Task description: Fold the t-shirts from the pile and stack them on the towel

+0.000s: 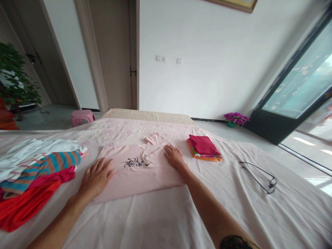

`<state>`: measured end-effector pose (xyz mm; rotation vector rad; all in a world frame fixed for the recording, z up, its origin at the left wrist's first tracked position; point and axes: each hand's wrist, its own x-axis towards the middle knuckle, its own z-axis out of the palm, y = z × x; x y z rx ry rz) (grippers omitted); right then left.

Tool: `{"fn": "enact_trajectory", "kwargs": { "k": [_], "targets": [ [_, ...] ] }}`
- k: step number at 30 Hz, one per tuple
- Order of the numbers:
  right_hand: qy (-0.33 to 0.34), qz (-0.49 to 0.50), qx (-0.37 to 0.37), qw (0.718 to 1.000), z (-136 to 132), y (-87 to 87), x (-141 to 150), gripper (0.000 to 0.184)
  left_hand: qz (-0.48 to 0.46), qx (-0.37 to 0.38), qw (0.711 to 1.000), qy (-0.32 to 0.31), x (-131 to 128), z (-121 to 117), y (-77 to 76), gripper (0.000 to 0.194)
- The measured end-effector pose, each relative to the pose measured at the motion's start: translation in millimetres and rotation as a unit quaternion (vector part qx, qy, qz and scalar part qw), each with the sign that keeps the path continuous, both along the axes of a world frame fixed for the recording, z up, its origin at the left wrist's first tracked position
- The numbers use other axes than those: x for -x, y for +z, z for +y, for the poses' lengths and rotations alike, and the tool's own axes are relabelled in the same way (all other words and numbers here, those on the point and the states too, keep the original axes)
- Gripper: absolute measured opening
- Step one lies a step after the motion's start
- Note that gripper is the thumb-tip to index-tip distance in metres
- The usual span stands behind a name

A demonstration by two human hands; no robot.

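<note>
Our left hand and right hand lie flat, apart, on a pale-pink, black-printed cloth shirt. Beyond lies the cloth-covered surface's far edge.

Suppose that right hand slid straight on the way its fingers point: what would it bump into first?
Probably the loose pink fold, perhaps a sleeve, at the far edge of the pink shirt the right hand rests on; exact depth is unclear.

Glasses lie unfolded on a pale sheet, right of my view, as purple flowers sit near a glass door; beyond, I see a pink stool, a leafy plant, wall plates and a frame cut off overhead
</note>
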<state>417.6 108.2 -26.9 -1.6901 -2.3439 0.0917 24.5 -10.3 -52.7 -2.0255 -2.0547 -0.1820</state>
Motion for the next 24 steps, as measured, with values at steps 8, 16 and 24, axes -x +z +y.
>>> {"fn": "enact_trajectory", "kwargs": {
  "k": [8,16,24],
  "targets": [
    [0.002,0.012,0.014,1.0,4,-3.0,-2,0.051,0.013,-0.005,1.0,-0.008,1,0,-1.4,0.057],
    [0.005,-0.001,0.015,1.0,5,-5.2,-2,0.052,-0.003,-0.005,1.0,-0.005,4,4,-6.2,0.058],
    [0.008,-0.035,0.021,0.999,1,2.2,1,0.053,-0.034,0.013,0.999,-0.002,8,6,-10.6,0.06]
  ]
}}
